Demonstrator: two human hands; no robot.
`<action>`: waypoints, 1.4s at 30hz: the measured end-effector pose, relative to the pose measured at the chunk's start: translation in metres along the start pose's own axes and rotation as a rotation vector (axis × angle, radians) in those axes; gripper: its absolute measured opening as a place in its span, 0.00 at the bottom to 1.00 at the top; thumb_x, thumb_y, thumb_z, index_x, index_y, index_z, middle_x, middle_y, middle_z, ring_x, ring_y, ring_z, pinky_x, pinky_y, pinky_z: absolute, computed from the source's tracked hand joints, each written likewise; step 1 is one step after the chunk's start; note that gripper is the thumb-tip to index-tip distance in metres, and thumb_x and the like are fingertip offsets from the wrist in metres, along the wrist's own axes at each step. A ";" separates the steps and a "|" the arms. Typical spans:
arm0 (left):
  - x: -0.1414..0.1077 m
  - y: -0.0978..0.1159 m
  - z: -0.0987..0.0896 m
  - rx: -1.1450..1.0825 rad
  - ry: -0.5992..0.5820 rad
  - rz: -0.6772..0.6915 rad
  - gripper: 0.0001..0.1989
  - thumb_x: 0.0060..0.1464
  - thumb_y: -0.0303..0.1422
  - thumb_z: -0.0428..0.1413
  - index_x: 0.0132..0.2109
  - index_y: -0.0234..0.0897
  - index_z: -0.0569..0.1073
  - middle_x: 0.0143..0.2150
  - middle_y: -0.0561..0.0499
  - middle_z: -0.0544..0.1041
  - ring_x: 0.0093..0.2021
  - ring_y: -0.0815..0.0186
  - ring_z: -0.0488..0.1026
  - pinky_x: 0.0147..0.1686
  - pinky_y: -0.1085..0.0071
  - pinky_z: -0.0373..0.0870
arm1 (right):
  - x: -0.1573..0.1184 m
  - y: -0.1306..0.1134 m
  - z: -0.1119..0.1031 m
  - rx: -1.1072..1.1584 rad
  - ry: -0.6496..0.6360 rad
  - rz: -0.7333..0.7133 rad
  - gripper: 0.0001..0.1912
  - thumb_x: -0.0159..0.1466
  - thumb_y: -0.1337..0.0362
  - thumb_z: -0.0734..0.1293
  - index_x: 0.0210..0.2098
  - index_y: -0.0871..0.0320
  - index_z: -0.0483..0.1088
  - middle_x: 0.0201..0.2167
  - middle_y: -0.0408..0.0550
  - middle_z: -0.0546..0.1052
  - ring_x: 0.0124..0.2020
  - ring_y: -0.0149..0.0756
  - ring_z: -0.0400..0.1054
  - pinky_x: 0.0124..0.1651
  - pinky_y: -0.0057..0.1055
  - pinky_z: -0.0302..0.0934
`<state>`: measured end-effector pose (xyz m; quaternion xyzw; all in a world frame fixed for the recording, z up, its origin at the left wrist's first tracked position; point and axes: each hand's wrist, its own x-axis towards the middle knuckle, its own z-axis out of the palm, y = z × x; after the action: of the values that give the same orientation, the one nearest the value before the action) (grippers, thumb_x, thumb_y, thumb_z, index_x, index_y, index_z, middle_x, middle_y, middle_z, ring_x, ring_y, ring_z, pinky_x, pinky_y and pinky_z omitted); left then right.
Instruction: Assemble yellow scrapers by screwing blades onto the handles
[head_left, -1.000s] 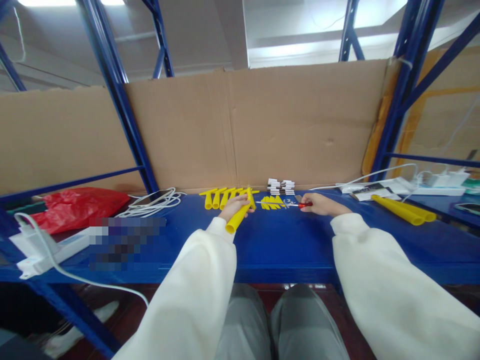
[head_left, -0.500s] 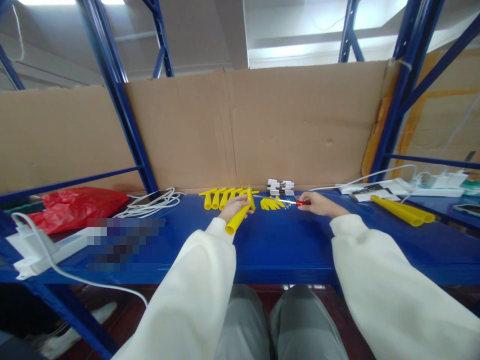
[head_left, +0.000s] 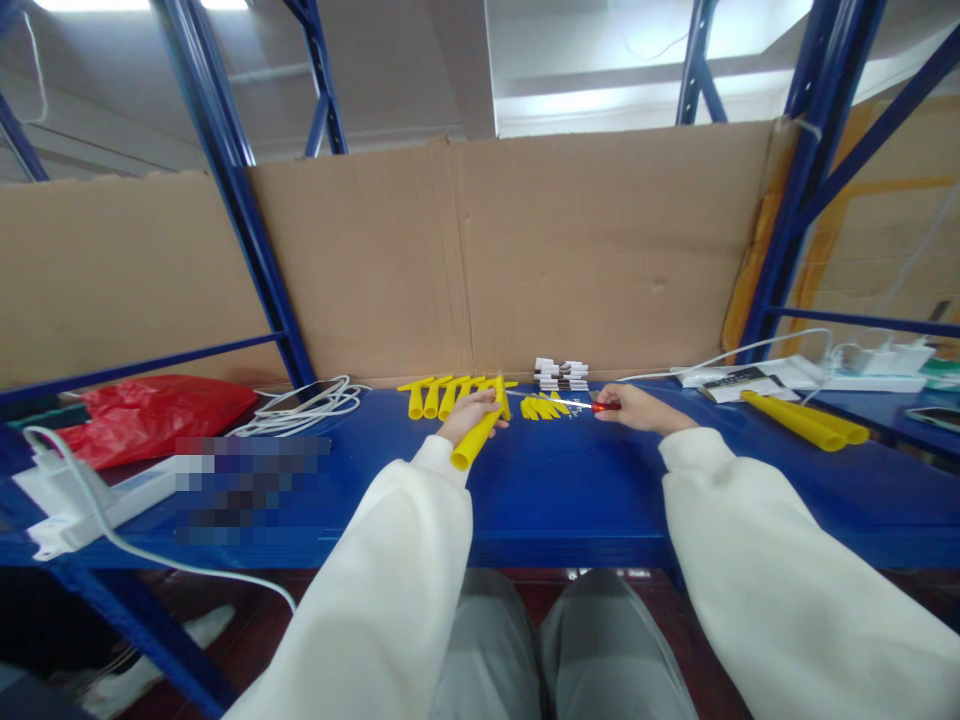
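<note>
My left hand (head_left: pixel 468 412) is wrapped round a yellow tube-like piece (head_left: pixel 472 444), its open end tilted toward me. A red-handled screwdriver (head_left: pixel 606 407) is gripped in my right hand (head_left: pixel 634 408), its thin shaft pointing left at the far end of the yellow piece. Whether the tip touches it is too small to tell. Several yellow pieces (head_left: pixel 431 402) stand in a row behind my left hand. Between my hands lie small flat yellow parts (head_left: pixel 538 407) with tiny bits beside them, and behind these are stacked white and dark pieces (head_left: pixel 561 376).
On the blue table (head_left: pixel 562 490), a red bag (head_left: pixel 165 410), white cables (head_left: pixel 319 407) and a power strip (head_left: pixel 120 505) lie left. Two yellow tubes (head_left: pixel 802 422), a leaflet (head_left: pixel 742 385) and a phone (head_left: pixel 936 418) lie right. Cardboard (head_left: pixel 600 250) stands behind.
</note>
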<state>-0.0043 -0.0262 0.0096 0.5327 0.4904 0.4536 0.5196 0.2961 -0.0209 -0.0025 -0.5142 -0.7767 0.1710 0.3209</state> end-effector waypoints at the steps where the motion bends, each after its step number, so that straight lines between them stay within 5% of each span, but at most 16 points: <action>1: 0.000 0.000 0.000 -0.001 0.001 0.005 0.27 0.58 0.22 0.55 0.64 0.33 0.66 0.46 0.42 0.78 0.25 0.70 0.77 0.17 0.78 0.67 | 0.000 0.000 0.000 0.001 0.001 0.003 0.13 0.50 0.56 0.70 0.26 0.55 0.64 0.27 0.45 0.75 0.31 0.39 0.70 0.40 0.36 0.65; 20: -0.012 0.009 0.000 -0.068 -0.146 0.003 0.22 0.58 0.25 0.57 0.59 0.36 0.70 0.51 0.42 0.78 0.28 0.71 0.78 0.18 0.81 0.67 | 0.000 0.003 0.002 -0.004 0.032 0.007 0.14 0.49 0.56 0.70 0.25 0.53 0.60 0.24 0.42 0.73 0.29 0.37 0.68 0.36 0.34 0.64; 31: -0.004 0.001 -0.001 0.040 -0.034 0.029 0.27 0.56 0.25 0.59 0.62 0.36 0.67 0.47 0.43 0.78 0.25 0.69 0.78 0.17 0.78 0.68 | -0.002 -0.002 0.002 -0.087 0.049 -0.075 0.13 0.52 0.54 0.69 0.25 0.54 0.64 0.25 0.44 0.75 0.30 0.38 0.69 0.37 0.35 0.64; 42: -0.001 -0.004 -0.003 0.075 0.031 0.066 0.26 0.56 0.22 0.56 0.62 0.34 0.68 0.47 0.43 0.78 0.23 0.71 0.76 0.15 0.79 0.66 | -0.017 -0.024 -0.003 -0.351 0.044 -0.085 0.08 0.62 0.58 0.64 0.36 0.54 0.72 0.36 0.51 0.80 0.37 0.44 0.74 0.40 0.34 0.63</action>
<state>-0.0075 -0.0269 0.0055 0.5606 0.4974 0.4598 0.4763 0.2861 -0.0469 0.0086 -0.5326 -0.8086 0.0080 0.2500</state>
